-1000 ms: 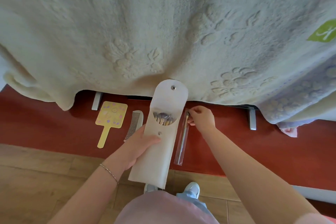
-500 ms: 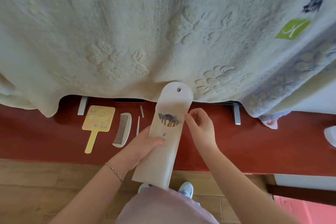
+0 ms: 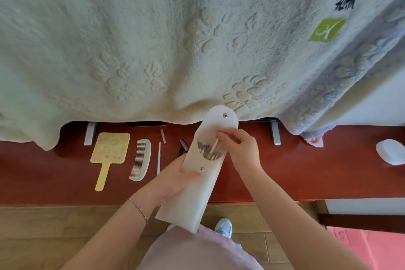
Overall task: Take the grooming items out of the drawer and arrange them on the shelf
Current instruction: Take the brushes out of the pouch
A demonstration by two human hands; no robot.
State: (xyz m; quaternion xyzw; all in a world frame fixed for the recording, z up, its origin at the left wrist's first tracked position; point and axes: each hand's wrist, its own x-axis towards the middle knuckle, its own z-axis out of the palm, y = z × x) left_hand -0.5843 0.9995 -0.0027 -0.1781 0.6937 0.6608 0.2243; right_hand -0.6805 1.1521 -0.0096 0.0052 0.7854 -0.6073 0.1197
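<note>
pouch (image 3: 198, 182) in left hand (image 3: 175, 178), right hand (image 3: 240, 149) pinching stick (image 3: 215, 146)

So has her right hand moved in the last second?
Yes. The right hand left the red shelf and went left to the white pouch, pinching a stick.

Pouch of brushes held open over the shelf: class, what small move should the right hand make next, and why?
Probably draw the pinched brush up out of the pouch: the right hand grips its handle, the flap is open, and the left hand steadies the pouch.
</note>
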